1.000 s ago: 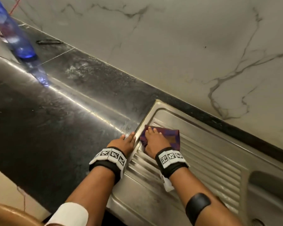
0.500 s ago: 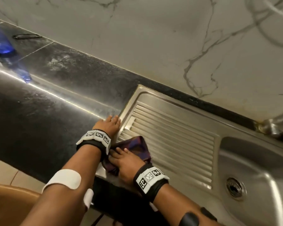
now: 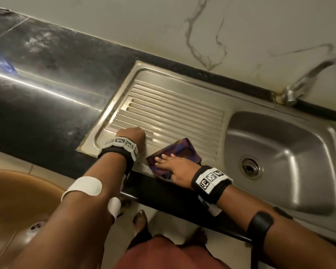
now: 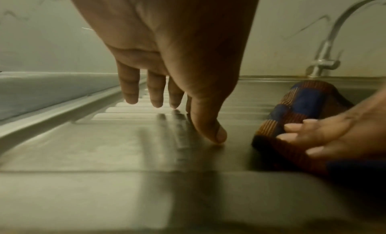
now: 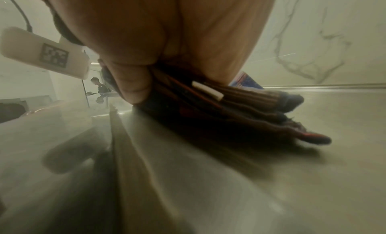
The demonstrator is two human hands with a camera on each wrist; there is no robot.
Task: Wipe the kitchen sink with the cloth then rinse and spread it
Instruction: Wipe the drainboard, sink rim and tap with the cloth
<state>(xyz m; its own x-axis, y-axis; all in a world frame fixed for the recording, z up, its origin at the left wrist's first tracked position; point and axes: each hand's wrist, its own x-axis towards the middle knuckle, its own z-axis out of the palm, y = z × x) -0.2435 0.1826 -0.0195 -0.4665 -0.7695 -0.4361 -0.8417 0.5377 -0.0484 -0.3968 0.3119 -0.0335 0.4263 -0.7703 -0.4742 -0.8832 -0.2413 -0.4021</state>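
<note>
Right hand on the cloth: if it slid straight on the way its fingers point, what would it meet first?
Probably the left hand, whose thumb rests on the drainboard just past the cloth. The right hand points leftward at it, with only bare steel between.

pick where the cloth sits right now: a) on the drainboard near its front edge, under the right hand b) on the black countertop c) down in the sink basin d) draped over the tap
a: the right hand presses the cloth flat on the ribbed drainboard, left of the basin.
</note>
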